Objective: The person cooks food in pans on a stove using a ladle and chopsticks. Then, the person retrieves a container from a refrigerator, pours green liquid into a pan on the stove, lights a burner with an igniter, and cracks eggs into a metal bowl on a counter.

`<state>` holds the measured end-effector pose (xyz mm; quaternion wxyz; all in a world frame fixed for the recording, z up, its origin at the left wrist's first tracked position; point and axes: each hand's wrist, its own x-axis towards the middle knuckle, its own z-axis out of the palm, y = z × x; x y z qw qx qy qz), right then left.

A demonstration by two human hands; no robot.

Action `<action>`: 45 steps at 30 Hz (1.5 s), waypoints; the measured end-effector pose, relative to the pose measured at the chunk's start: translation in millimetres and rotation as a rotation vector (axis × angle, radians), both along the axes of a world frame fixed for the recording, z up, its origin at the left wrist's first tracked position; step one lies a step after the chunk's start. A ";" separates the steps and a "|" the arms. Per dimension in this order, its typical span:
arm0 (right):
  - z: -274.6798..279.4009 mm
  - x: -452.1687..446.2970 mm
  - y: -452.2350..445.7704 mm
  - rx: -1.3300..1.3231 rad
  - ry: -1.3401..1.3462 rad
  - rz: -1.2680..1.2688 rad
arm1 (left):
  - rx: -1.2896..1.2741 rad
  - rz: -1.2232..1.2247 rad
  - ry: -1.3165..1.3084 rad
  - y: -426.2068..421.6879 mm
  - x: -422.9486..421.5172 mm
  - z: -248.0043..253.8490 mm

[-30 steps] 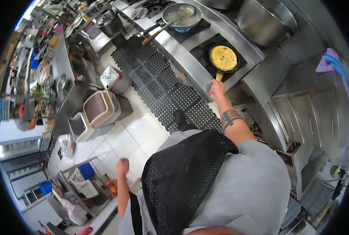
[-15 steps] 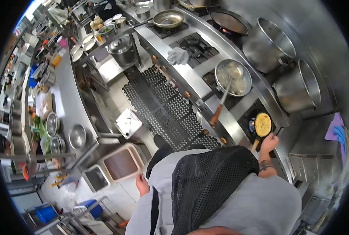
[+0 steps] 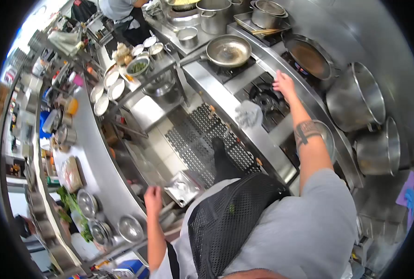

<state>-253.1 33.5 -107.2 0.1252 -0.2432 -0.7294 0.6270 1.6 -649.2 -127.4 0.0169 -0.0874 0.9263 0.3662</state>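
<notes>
My right hand (image 3: 285, 85) is stretched over the stove, fingers apart with nothing in them. Below it lies a bare gas burner grate (image 3: 266, 98). A grey cloth (image 3: 249, 115) rests on the stove's front ledge. Beyond the hand stands a wide frying pan (image 3: 229, 51), its handle toward the front edge. My right forearm hides most of another pan (image 3: 326, 138); only part of its rim shows. My left hand (image 3: 153, 199) hangs by the edge of the steel counter, fingers loosely bent and holding nothing visible.
Tall stockpots (image 3: 355, 100) line the stove's back. A dark pan (image 3: 309, 58) sits on a rear burner. Metal bowls (image 3: 130, 228) stand on the left counter (image 3: 93, 153). A black rubber mat (image 3: 202, 135) covers the floor. Another person (image 3: 123, 11) stands at the far end.
I have moved forward along the stove. My right hand has left the small pan with the yellow round food, which is out of sight, and reaches forward. My left hand has come up beside the counter.
</notes>
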 end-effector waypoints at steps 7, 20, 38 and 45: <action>-16.2 -292.6 10.5 -0.686 0.111 -0.147 | -0.182 -0.057 -0.400 -75.0 68.9 -87.6; 23.9 -215.6 -143.7 -1.048 0.336 -0.069 | 0.177 -0.195 -0.520 106.6 -209.9 46.7; 142.2 456.7 -124.3 -0.527 0.450 -0.484 | 0.419 -1.426 -0.505 455.7 81.0 143.8; 46.0 665.3 -33.9 -0.529 0.311 -1.052 | 0.039 -1.569 -0.064 543.2 187.1 82.9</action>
